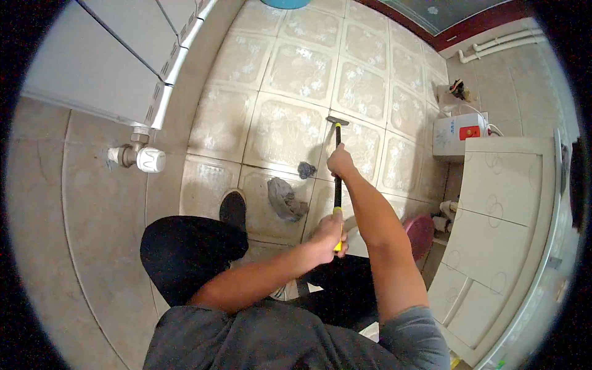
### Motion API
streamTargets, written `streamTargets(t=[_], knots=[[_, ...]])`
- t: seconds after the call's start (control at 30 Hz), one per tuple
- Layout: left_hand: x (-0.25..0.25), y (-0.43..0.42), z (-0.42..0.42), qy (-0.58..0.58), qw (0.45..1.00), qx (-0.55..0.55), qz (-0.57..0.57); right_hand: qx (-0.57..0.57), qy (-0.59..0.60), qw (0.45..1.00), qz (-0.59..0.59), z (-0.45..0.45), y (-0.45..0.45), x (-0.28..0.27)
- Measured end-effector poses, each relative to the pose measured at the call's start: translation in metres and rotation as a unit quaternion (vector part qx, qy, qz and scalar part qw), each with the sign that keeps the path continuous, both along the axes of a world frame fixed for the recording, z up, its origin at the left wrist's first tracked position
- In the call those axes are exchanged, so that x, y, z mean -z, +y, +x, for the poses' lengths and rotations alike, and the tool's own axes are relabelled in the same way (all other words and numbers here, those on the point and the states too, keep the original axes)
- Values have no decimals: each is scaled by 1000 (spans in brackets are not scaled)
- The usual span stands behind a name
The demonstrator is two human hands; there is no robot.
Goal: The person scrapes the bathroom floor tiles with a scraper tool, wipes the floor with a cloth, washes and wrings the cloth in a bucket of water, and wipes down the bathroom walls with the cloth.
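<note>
Both of my hands are closed around a long-handled scraper (337,196) with a black handle and yellow ends. My left hand (327,238) wraps the yellow butt end close to my body. Farther up the handle, my right hand (341,161) grips it near the head. The flat, narrow head (337,121) is at the tiled floor (290,126), by a grout line. To the left of the handle lie a crumpled grey cloth (285,201) and a small dark grey wad (306,169), whose material I cannot make out.
A white radiator (111,55) with a valve (150,160) lines the left wall. On the right stand a cream cabinet (493,209), a white box-shaped appliance (453,137) and a pink basin (419,237). A blue tub (285,2) shows at the top. My shoe (233,209) is beside the cloth.
</note>
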State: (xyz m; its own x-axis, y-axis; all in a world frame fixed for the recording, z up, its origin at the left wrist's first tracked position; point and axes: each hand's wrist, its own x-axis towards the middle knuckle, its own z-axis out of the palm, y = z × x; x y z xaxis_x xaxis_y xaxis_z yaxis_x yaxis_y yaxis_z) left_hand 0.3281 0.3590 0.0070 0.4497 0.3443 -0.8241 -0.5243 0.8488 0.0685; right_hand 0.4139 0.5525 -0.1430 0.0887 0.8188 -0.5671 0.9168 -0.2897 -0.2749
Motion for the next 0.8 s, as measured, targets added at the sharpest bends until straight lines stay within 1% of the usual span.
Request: streamTargets(t=[0.03, 0.07, 0.13, 0.17, 0.2, 0.23, 0.3, 0.37, 0.4, 0.47, 0.5, 0.53, 0.57, 0.6, 0.63, 0.67, 0.7, 0.73, 0.77, 0.8], knots=[[6, 5, 0, -3, 1000, -2, -3, 15, 15, 1000, -14, -8, 6, -13], [4, 7, -4, 0, 1000, -3, 2, 14, 19, 1000, -9, -6, 8, -4], [-6, 4, -7, 25, 1000, 8, -7, -26, 24, 998, 42, 10, 4, 32], [-5, 1, -9, 4, 1000, 4, 8, -43, -28, 997, 53, 9, -5, 37], [-7, -9, -7, -19, 1000, 4, 12, -43, -27, 997, 52, 10, -5, 42], [-3, -10, -4, -9, 1000, 2, -2, -45, -27, 997, 51, 12, -6, 47], [6, -3, -6, 2, 1000, 7, -12, -5, 2, 999, 39, 9, 3, 37], [10, 12, -13, -36, 999, 8, 5, 24, 28, 999, 19, 7, 12, 28], [4, 17, -13, -32, 999, 6, 12, 32, 43, 999, 9, 5, 19, 25], [-18, 10, -7, -69, 996, -21, -43, 23, 53, 998, 13, 12, 4, 13], [-21, 6, -6, -110, 991, -33, -67, 21, 55, 998, 24, 17, 1, 5], [-26, 3, -6, -111, 992, -24, -58, 20, 57, 998, 34, 21, -2, -4], [-46, 1, -3, -102, 994, -7, -25, 110, 101, 989, -12, 28, -11, -37], [-58, -4, -3, -98, 995, 11, 7, 198, 141, 968, -59, 29, -23, -61], [-58, -14, 1, -74, 995, 47, 46, 289, 225, 930, -38, 47, -35, -47], [-58, -27, 6, -76, 995, 53, 47, 288, 244, 924, -56, 66, -48, -29], [-59, -36, 9, -73, 993, 84, 52, 225, 235, 941, -89, 86, -56, -1], [-61, -48, 9, -68, 990, 114, 54, 138, 222, 958, -114, 105, -59, 32], [-62, -63, 5, -78, 977, 169, 100, 84, 214, 967, -107, 118, -65, 57], [-65, -69, -5, -86, 960, 223, 147, 58, 206, 974, -79, 115, -70, 53]])
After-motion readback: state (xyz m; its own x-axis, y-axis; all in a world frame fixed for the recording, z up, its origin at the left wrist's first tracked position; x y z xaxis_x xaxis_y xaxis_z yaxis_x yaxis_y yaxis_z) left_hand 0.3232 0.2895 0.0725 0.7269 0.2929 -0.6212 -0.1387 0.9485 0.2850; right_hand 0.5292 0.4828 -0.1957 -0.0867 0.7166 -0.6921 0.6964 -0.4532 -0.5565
